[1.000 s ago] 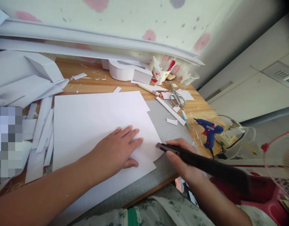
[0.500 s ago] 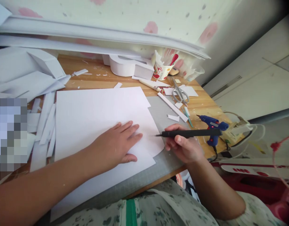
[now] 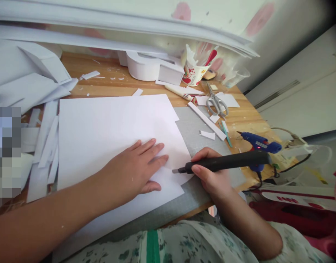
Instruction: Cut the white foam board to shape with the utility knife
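Presently, with the white sheet (image 3: pixel 107 128) as the dial, the left hand (image 3: pixel 139 166) is lying flat on it just off centre toward four o'clock, palm down, fingers a little apart and gripping nothing; it is seemingly bracing the sheet. Between three and four o'clock, at the sheet's stepped and curving edge, the right hand (image 3: pixel 212 177) is holding a black cutter (image 3: pixel 231 160) between thumb and fingers. Its blade (image 3: pixel 176 171) is pointing toward nine o'clock, over the sheet and near the left fingertips; whether it is touching the surface is not showing clearly.

The sheet is partly covering a grey mat (image 3: pixel 188 126), which is showing from two to five o'clock. Scissors (image 3: pixel 216 103) are lying at two o'clock, a blue glue gun (image 3: pixel 266 145) is resting farther out at three, and white strips (image 3: pixel 49 131) are lying along the edge at nine.

By my reading, the step in hand is placing the blade for a cut. The next move is calling for a firm left palm, fingertips clear of the blade's path, and light, even pressure.
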A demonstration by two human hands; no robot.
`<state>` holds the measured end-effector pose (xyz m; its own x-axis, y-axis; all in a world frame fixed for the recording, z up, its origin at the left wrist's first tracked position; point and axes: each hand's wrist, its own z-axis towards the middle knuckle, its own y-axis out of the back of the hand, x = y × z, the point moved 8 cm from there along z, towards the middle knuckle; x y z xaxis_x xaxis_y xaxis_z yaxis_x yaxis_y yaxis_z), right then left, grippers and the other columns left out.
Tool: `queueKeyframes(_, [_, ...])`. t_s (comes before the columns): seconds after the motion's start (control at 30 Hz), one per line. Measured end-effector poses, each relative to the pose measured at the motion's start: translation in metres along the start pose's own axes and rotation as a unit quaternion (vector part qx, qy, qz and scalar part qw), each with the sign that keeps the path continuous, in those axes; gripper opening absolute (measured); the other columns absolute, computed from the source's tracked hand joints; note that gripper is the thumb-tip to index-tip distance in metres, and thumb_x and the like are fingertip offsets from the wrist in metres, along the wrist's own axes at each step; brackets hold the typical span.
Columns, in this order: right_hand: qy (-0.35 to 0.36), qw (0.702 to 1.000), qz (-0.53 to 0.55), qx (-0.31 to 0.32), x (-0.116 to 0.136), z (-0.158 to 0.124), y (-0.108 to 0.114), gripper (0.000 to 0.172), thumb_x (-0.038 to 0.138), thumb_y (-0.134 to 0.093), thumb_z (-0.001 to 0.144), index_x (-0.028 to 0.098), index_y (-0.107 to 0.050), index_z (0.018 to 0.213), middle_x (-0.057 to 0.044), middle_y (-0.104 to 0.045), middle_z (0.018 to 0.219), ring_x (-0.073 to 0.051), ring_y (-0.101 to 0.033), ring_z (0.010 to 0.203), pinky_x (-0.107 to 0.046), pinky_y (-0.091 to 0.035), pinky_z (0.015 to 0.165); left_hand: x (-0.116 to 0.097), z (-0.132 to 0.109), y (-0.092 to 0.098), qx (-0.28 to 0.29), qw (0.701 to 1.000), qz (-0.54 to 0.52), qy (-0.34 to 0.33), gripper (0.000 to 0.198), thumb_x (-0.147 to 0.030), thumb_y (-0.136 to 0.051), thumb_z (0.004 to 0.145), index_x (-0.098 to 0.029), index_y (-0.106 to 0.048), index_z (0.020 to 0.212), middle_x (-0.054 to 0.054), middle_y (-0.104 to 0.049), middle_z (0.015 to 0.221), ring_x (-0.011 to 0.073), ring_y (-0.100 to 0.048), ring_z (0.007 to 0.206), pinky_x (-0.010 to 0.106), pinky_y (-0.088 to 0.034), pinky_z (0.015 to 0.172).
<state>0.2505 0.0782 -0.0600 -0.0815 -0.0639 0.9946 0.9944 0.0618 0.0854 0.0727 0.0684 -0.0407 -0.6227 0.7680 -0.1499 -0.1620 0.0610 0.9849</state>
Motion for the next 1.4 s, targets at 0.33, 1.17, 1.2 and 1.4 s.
queueKeyframes(0.33, [0.009, 0.999, -0.053, 0.011, 0.006, -0.001, -0.002, 0.016, 0.033, -0.073, 0.07, 0.024, -0.063, 0.077, 0.003, -0.061, 0.064, -0.012, -0.05, 0.055, -0.022, -0.036, 0.048, 0.0, 0.001, 0.003, -0.014, 1.0, -0.016, 0.007, 0.06, -0.05, -0.068, 0.073, -0.018, -0.058, 0.122, 0.017, -0.05, 0.137, 0.0375, -0.042, 0.127, 0.057, -0.04, 0.099])
queueKeyframes(1.17, [-0.016, 0.998, -0.061, 0.011, 0.005, 0.002, 0.001, 0.014, 0.032, -0.072, 0.072, 0.023, -0.062, 0.075, 0.003, -0.059, 0.063, -0.011, -0.048, 0.056, -0.022, -0.035, 0.049, -0.002, 0.001, 0.006, -0.024, 1.0, -0.016, 0.004, 0.053, -0.052, -0.066, 0.074, -0.03, -0.059, 0.122, 0.015, -0.052, 0.135, 0.0371, -0.046, 0.124, 0.057, -0.042, 0.096])
queueKeyframes(1.2, [-0.02, 0.998, -0.06, 0.009, 0.004, 0.003, 0.001, 0.014, 0.032, -0.072, 0.072, 0.023, -0.062, 0.075, 0.003, -0.058, 0.062, -0.011, -0.048, 0.055, -0.022, -0.035, 0.049, -0.001, 0.001, 0.007, -0.027, 0.999, -0.019, 0.008, 0.053, -0.053, -0.066, 0.074, -0.031, -0.059, 0.122, 0.014, -0.052, 0.135, 0.0369, -0.046, 0.124, 0.056, -0.042, 0.097])
queueKeyframes(1.4, [-0.034, 0.999, -0.039, 0.001, 0.002, 0.004, 0.002, 0.014, 0.032, -0.071, 0.072, 0.022, -0.061, 0.073, 0.003, -0.056, 0.059, -0.012, -0.046, 0.053, -0.023, -0.034, 0.046, -0.003, 0.002, 0.006, -0.007, 1.0, -0.018, 0.0, 0.049, -0.05, -0.065, 0.076, -0.035, -0.058, 0.122, 0.014, -0.052, 0.135, 0.0374, -0.046, 0.124, 0.057, -0.042, 0.096])
